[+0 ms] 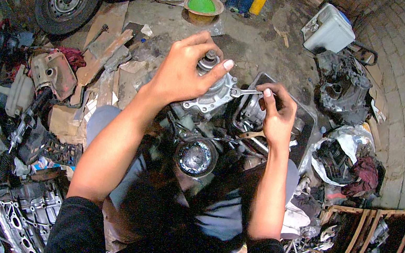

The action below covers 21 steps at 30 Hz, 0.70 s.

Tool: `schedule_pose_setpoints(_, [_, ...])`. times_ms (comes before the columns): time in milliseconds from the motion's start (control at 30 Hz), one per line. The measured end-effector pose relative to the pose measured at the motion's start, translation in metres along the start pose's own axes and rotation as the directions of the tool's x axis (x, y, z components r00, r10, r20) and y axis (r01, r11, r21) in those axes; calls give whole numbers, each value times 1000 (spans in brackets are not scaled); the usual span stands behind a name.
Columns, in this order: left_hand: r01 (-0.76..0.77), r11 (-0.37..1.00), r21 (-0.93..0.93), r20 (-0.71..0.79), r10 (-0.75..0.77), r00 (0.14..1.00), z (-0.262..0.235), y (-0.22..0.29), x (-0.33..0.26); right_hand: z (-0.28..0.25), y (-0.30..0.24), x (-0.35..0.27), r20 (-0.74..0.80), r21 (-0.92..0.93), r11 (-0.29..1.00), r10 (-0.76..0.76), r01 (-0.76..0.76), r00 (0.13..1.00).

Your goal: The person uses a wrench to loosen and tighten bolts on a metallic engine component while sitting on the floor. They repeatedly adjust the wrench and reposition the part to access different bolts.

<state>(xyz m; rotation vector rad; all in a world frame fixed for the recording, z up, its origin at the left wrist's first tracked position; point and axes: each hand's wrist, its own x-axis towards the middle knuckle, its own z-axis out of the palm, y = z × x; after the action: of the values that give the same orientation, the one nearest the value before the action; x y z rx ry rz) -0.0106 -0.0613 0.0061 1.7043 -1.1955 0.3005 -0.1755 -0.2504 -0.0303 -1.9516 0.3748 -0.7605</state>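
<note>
A silvery metal gear housing (210, 101) with a bolt-holed flange stands in front of me. Out of its top rises a short dark shaft (210, 56). Curled around that shaft is my left hand (185, 68), thumb on the near right side and fingertips partly hidden behind it. My right hand (280, 112) pinches a combination wrench (246, 92) by its far end. The wrench lies almost level, its other end at a bolt on the flange's right edge. Beside the housing, a grey tub (308, 135) holds metal parts, partly under my right hand.
Close to my lap is a round bowl of shiny bits (196, 158). Left lie tyres (67, 1), cardboard and an engine block (26, 220). A greasy gearbox casing (341, 87), a white jerrycan (329, 30) and a wooden rack (352, 251) stand right. A green basin (202, 4) is ahead.
</note>
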Motion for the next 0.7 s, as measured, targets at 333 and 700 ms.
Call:
schedule_pose_setpoints(333, [-64,998,-23,-50,63,997,2,-3,2,24,-1,27,39,315,908,279,-277,959])
schedule_pose_setpoints(700, [-48,997,-56,-39,45,998,0,-2,0,53,-1,46,-134,173,985,47,-24,990])
